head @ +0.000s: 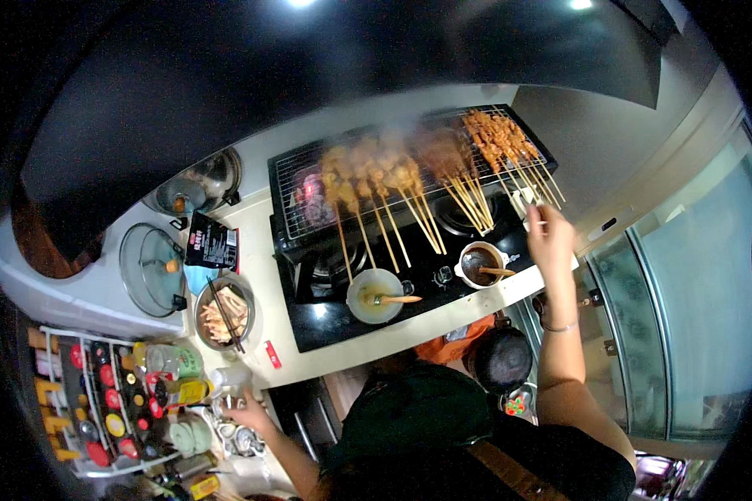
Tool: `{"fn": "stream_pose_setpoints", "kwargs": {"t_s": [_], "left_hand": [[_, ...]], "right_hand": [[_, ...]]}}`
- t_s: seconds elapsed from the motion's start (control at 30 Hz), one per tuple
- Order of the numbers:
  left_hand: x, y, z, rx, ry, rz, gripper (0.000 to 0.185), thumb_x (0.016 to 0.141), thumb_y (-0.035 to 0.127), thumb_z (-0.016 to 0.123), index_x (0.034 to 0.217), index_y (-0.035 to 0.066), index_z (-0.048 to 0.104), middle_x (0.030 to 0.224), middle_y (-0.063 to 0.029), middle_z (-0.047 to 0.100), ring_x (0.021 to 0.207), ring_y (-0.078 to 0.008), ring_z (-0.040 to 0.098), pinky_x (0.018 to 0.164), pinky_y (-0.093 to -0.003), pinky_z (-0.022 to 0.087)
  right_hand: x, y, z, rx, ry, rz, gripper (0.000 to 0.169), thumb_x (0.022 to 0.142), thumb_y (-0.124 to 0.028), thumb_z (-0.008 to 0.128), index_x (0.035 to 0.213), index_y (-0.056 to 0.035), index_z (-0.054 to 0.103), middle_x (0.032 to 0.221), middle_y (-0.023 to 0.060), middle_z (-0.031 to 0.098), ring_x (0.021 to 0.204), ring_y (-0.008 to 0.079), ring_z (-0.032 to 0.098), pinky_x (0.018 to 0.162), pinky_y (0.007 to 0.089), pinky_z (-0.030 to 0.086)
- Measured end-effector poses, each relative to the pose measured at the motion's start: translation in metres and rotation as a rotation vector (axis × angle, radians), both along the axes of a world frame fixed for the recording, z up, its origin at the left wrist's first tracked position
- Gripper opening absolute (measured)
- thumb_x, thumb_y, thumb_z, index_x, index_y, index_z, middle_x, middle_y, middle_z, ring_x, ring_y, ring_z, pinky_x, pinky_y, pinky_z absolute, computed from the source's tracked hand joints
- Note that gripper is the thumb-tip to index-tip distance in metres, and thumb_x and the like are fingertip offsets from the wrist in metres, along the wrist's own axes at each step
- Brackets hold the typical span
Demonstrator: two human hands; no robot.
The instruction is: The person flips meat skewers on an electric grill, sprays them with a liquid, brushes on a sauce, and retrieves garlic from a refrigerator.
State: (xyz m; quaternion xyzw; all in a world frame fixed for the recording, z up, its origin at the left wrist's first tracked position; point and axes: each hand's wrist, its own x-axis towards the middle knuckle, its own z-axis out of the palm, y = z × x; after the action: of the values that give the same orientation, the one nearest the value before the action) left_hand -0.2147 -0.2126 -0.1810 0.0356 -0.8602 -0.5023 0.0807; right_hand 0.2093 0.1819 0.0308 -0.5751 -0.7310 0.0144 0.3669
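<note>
My right hand (548,235) is raised at the right end of the charcoal grill (282,225), over the bare ends of reddish meat skewers (501,138). Its fingertips are bunched; whether they pinch a stick or something small is unclear. My left hand (250,413) is low on the left, thumb and fingers around a small clear jar (228,404) on the counter. Darker meat skewers (448,153) smoke mid-grill. Yellowish skewers (370,169) lie farther left, near glowing charcoal (313,191). All their bamboo ends point towards me.
The grill stands on a black gas hob (313,325). In front are a bowl of yellowish liquid (375,313) and a pot of dark sauce (470,250), each with a brush. Left are a metal bowl (250,307) with chopsticks, a glass lid (144,282) and a bottle rack (109,401). A range hood (351,56) overhangs.
</note>
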Motion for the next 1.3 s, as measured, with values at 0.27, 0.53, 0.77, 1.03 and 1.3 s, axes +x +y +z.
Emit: {"fn": "stream_pose_setpoints", "kwargs": {"t_s": [0.27, 0.53, 0.77, 1.03, 1.3], "left_hand": [[0.097, 0.054, 0.04, -0.16, 0.326, -0.478, 0.043, 0.079, 0.005, 0.063, 0.118, -0.001, 0.047, 0.086, -0.0074, 0.052, 0.059, -0.0113, 0.047, 0.052, -0.0239, 0.039], [0.152, 0.121, 0.066, -0.027, 0.195, -0.942, 0.037, 0.078, 0.004, 0.064, 0.113, 0.0, 0.053, 0.087, -0.0084, 0.054, 0.047, -0.0121, 0.046, 0.045, -0.0246, 0.039], [0.155, 0.13, 0.074, -0.003, 0.199, -1.015, 0.031, 0.08, 0.005, 0.062, 0.109, 0.002, 0.055, 0.086, -0.0078, 0.055, 0.048, -0.0138, 0.047, 0.047, -0.0259, 0.039], [0.155, 0.148, 0.081, 0.027, 0.114, -1.078, 0.033, 0.081, 0.004, 0.062, 0.112, -0.001, 0.051, 0.086, -0.0081, 0.056, 0.054, -0.0093, 0.048, 0.048, -0.0234, 0.039], [0.171, 0.156, 0.079, -0.033, -0.048, -1.275, 0.03, 0.081, 0.006, 0.063, 0.11, 0.0, 0.054, 0.082, -0.007, 0.058, 0.053, -0.0078, 0.05, 0.049, -0.0227, 0.041]], "right_hand": [[-0.101, 0.013, -0.031, 0.009, -0.639, -0.188, 0.035, 0.085, -0.034, 0.056, 0.089, 0.0013, 0.055, 0.067, 0.0041, 0.06, 0.054, 0.0137, 0.062, 0.042, 0.0272, 0.05], [-0.084, 0.021, -0.05, 0.341, -0.97, -0.197, 0.011, 0.078, -0.013, 0.052, 0.08, -0.0034, 0.056, 0.063, -0.0023, 0.051, 0.049, 0.0086, 0.056, 0.035, 0.023, 0.042], [-0.046, 0.04, -0.005, 0.163, -0.335, 0.163, 0.011, 0.085, -0.006, 0.049, 0.076, -0.0006, 0.049, 0.06, 0.0166, 0.057, 0.054, 0.0317, 0.061, 0.049, 0.041, 0.051], [-0.068, 0.029, -0.026, -0.869, 1.145, 0.416, 0.03, 0.099, -0.024, 0.039, 0.08, -0.0037, 0.051, 0.051, -0.0037, 0.035, 0.04, 0.0095, 0.03, 0.037, 0.0257, 0.025], [-0.064, 0.039, -0.038, -1.251, 1.453, 0.571, 0.028, 0.099, -0.023, 0.037, 0.087, -0.0016, 0.049, 0.054, -0.0045, 0.03, 0.041, 0.0057, 0.023, 0.035, 0.0207, 0.019]]}}
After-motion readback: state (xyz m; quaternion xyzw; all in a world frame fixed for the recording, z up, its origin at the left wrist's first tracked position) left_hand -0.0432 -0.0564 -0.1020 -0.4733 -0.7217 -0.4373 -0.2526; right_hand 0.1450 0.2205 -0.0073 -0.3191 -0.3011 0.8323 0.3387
